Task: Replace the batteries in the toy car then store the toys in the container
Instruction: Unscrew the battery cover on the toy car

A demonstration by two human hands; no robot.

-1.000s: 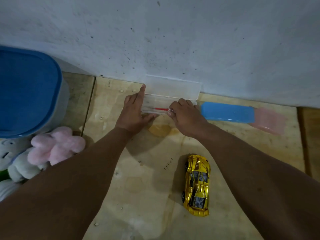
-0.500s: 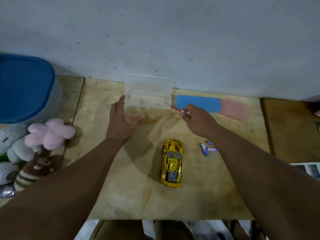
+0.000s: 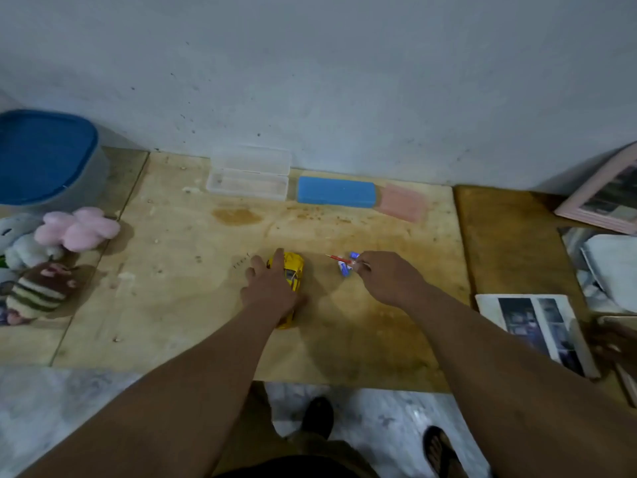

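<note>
Bare table [image 3: 362, 322] around the toy car [image 3: 293, 270]; batteries [image 3: 345, 267] just right; boxes [image 3: 336, 194] along the wall.

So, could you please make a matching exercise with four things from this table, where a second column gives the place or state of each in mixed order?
Things:
1. yellow toy car
2. small red screwdriver
3. clear plastic case
4. pink plush toy

Places or states:
A. lies open at the wall, beside the blue box
B. pinched in the right hand
C. under the left hand, mid-table
D. at the left edge, in front of the blue-lidded container

Pairs: 1-C, 2-B, 3-A, 4-D
</note>
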